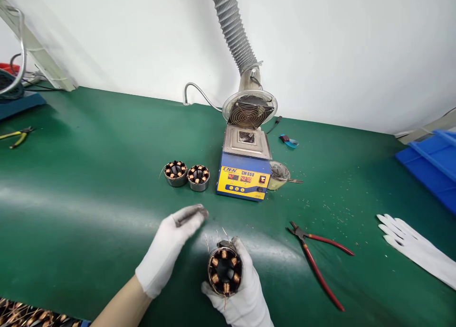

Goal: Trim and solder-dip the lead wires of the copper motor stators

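My right hand (245, 294), in a white glove, is wrapped round a motor stator (224, 270) with copper coils, held near the table's front edge with its open face toward me and thin wire ends sticking up. Just to its left, my left hand (171, 246), also gloved, hovers above the green mat with fingers stretched out and grimy fingertips, holding nothing. Two more stators (175, 173) (198, 177) stand side by side farther back on the mat.
A blue and yellow solder pot (245, 168) stands behind, under a fume hose (235, 30), with a small dross cup (278, 174) at its right. Red-handled cutters (317, 258) lie right of my hands. White gloves (413, 248), blue bins (432, 163), yellow pliers (16, 136).
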Demonstrator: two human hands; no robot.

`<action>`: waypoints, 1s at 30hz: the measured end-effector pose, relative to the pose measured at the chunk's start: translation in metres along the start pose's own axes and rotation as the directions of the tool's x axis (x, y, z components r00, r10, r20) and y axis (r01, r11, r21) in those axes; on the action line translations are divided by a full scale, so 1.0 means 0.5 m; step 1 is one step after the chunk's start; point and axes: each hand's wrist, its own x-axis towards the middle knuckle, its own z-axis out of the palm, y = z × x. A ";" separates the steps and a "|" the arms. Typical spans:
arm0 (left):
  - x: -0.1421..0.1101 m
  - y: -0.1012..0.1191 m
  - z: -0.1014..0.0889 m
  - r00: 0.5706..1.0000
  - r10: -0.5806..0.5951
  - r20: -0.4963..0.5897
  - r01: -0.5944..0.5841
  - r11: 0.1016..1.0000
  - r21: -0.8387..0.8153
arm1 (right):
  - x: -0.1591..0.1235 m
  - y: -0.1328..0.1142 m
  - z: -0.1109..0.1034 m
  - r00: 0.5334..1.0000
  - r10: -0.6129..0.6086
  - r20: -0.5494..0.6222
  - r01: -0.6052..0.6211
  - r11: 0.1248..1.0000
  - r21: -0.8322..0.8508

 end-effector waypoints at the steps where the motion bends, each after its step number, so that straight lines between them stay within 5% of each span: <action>1: -0.003 -0.002 -0.006 0.992 -0.059 0.108 0.051 0.996 0.078 | 0.002 -0.002 -0.002 0.999 -0.033 -0.018 0.033 0.999 -0.012; 4: -0.005 -0.004 -0.004 0.905 -0.171 0.389 0.071 0.964 0.258 | 0.011 -0.009 -0.007 0.997 -0.062 -0.035 0.060 0.997 -0.042; 8: 0.007 0.019 0.020 0.822 -0.217 0.526 -0.029 0.907 0.420 | 0.019 -0.017 -0.016 0.999 -0.035 0.008 0.035 0.997 -0.074; 11: 0.014 0.032 0.020 0.889 -0.152 0.432 -0.069 0.887 0.456 | 0.018 -0.016 -0.020 1.000 -0.020 0.023 0.022 0.997 -0.079; 14: 0.013 0.022 0.007 0.981 0.043 0.191 -0.077 0.981 0.175 | 0.011 -0.009 -0.013 0.999 0.009 0.037 -0.007 0.998 -0.058; 15: 0.011 0.017 0.004 0.988 0.039 0.151 -0.058 0.991 0.121 | 0.008 -0.007 -0.008 0.999 0.027 0.033 -0.026 0.998 -0.050; 20: -0.001 0.003 0.028 0.931 -0.208 0.301 0.132 0.959 0.252 | 0.005 -0.010 0.006 0.996 0.064 -0.059 -0.066 0.997 -0.027; 25: -0.009 -0.002 0.063 0.975 -0.158 0.155 0.143 0.984 0.101 | 0.016 -0.026 -0.006 1.000 -0.002 -0.021 0.000 0.996 -0.095; 30: -0.008 -0.009 0.062 0.991 -0.094 0.099 0.077 0.983 0.168 | 0.030 -0.034 -0.021 0.992 -0.108 -0.066 0.096 0.982 -0.166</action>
